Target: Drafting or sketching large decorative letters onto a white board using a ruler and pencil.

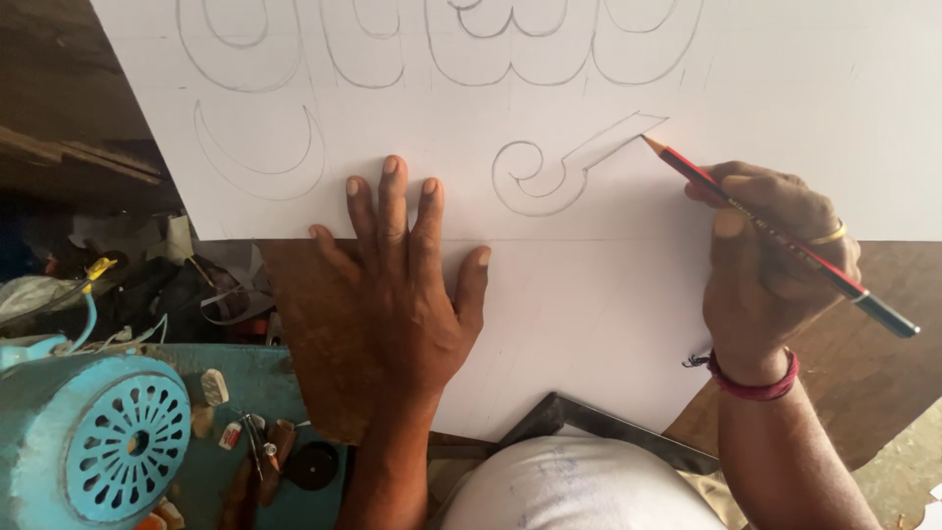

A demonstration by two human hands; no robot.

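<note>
Now the right hand (770, 260) is gripping a red-and-black pencil (785, 240), its tip touching the far right end of a curled outline (564, 169). Meanwhile the left hand (407, 275) is lying open and flat, pressing the white sheet (589, 314) onto the brown surface (314, 334).

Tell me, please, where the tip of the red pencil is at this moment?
In the head view, the red pencil is held in the right hand at the right side; its tip touches the white paper at the upper end of the drawn hook-shaped outline.

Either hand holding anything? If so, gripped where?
The right hand holds a red-and-black pencil around the middle of its shaft, tip on the white sheet. The left hand holds nothing; it lies flat, fingers spread on the sheet.
</note>
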